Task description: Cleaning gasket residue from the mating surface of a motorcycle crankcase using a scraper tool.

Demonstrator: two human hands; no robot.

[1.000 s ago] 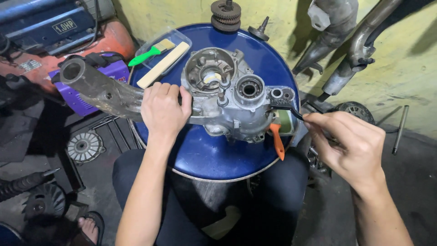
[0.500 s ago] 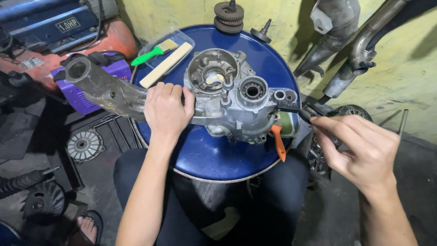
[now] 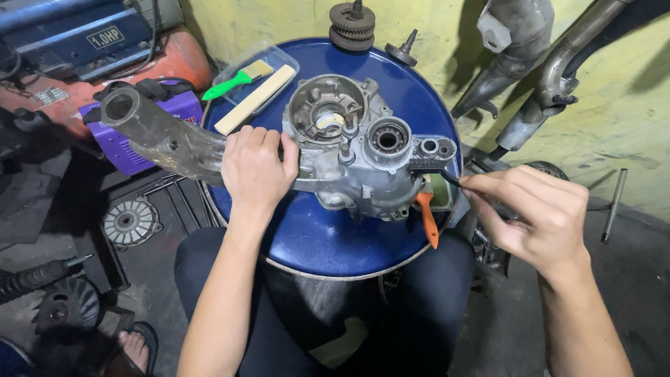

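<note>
While left hand grips engine case, right hand fingers pinch black tool; clear tray holding brush

We saw the scene evenly lit from above and in front, bright on the round blue metal drum top and the yellow plaster wall, which carried soft dark shadows of the hanging grey exhaust pipes. A mild sheen lay on the drum's rim. The left side and lower floor fell dim and murky. Focus stayed sharp on the grey cast-metal engine casing; straight lines bent slightly toward the frame's edges.
</note>
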